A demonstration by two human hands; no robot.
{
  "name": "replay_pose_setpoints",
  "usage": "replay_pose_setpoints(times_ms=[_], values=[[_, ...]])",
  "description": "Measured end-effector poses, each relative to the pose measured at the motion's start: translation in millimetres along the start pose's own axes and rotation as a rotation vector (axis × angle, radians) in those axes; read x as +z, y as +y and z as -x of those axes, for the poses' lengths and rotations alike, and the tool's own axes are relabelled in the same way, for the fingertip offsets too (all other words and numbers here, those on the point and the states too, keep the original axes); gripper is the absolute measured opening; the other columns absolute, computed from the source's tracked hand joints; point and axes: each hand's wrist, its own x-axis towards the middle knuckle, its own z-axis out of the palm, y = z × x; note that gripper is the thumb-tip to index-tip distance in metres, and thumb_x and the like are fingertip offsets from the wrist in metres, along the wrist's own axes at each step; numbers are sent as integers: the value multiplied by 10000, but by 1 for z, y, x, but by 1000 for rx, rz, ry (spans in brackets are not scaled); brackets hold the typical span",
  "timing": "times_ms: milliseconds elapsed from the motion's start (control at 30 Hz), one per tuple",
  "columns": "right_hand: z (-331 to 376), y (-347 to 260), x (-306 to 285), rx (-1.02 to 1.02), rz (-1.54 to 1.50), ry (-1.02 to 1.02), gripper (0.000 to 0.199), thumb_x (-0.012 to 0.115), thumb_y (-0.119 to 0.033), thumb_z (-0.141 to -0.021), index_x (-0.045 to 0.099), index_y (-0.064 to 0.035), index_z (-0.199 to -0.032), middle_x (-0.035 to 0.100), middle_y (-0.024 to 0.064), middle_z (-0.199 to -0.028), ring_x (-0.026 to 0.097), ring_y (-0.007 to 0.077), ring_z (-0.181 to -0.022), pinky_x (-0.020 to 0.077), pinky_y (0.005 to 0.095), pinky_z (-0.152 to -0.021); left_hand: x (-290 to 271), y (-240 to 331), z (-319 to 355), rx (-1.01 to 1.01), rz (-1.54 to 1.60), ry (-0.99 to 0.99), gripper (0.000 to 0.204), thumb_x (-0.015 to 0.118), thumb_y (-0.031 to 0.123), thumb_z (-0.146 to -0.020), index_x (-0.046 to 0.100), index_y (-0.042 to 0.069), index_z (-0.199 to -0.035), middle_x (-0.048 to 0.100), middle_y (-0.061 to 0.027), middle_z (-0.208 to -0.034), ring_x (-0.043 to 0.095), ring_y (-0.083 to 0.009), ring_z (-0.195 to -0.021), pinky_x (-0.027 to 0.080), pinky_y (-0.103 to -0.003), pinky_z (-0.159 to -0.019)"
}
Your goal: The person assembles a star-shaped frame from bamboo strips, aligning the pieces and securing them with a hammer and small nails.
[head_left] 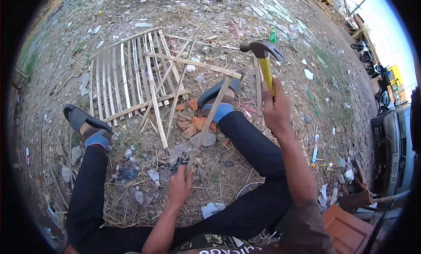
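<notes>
My right hand (pixel 277 107) is raised and wrapped round the yellow handle of a claw hammer (pixel 265 69), its metal head up. My left hand (pixel 179 186) grips the near end of a thin wooden slat (pixel 204 129). That slat runs away from me to meet a crosswise slat (pixel 193 64) near my right foot; whether they are joined I cannot tell. Beyond them a crate-like panel of parallel wooden slats (pixel 124 76) lies on the ground between my feet. Loose slats (pixel 158 100) lie across its right side.
Broken orange brick pieces (pixel 199 122) and stones lie between my outstretched legs. A green bottle (pixel 272 35) is on the littered ground ahead. At right stand a grey vehicle (pixel 397 151) and motorcycles (pixel 363 50); a reddish-brown panel (pixel 346 232) is close at lower right.
</notes>
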Motion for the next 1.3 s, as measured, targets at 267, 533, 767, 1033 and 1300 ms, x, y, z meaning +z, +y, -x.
replay_pose_setpoints(times_ms=[267, 533, 767, 1033, 1300], values=[[-7, 55, 16, -2, 232, -150, 256, 491, -204, -954, 492, -31, -1142, 606, 252, -742, 603, 454, -739, 442, 503, -633, 7, 4, 1, 67, -3, 21, 164, 579, 146, -902, 498, 26, -980, 613, -241, -701, 617, -442, -671, 456, -486, -544], [-6, 62, 26, 27, 210, -153, 279, 486, -213, -961, 472, -26, -1167, 600, 243, -728, 599, 435, -662, 447, 468, -595, 2, 3, -1, -23, 14, -42, 166, 584, 136, -889, 507, 26, -987, 614, -245, -710, 617, -439, -679, 452, -493, -558], [-10, 25, 9, 181, -96, 7, 264, 459, -227, -974, 447, -53, -1172, 575, 235, -686, 579, 456, -665, 416, 493, -583, 9, -1, 7, -45, 22, 0, 174, 584, 139, -890, 509, 17, -989, 630, -209, -711, 634, -408, -662, 453, -461, -556], [23, 103, 33, 180, 171, -170, 319, 520, -212, -922, 482, -35, -1184, 621, 264, -841, 595, 468, -803, 452, 520, -689, 15, -8, 16, 49, -27, 35, 161, 572, 145, -903, 513, 3, -948, 595, -174, -693, 569, -331, -590, 423, -424, -560], [-1, 73, 57, 515, -123, -123, 476, 628, -451, -861, 588, 16, -944, 597, 130, -727, 595, 248, -644, 453, 379, -581, -27, -17, 48, -47, -81, 30, 129, 596, 89, -867, 517, 8, -928, 540, -116, -649, 501, -231, -543, 399, -364, -538]])
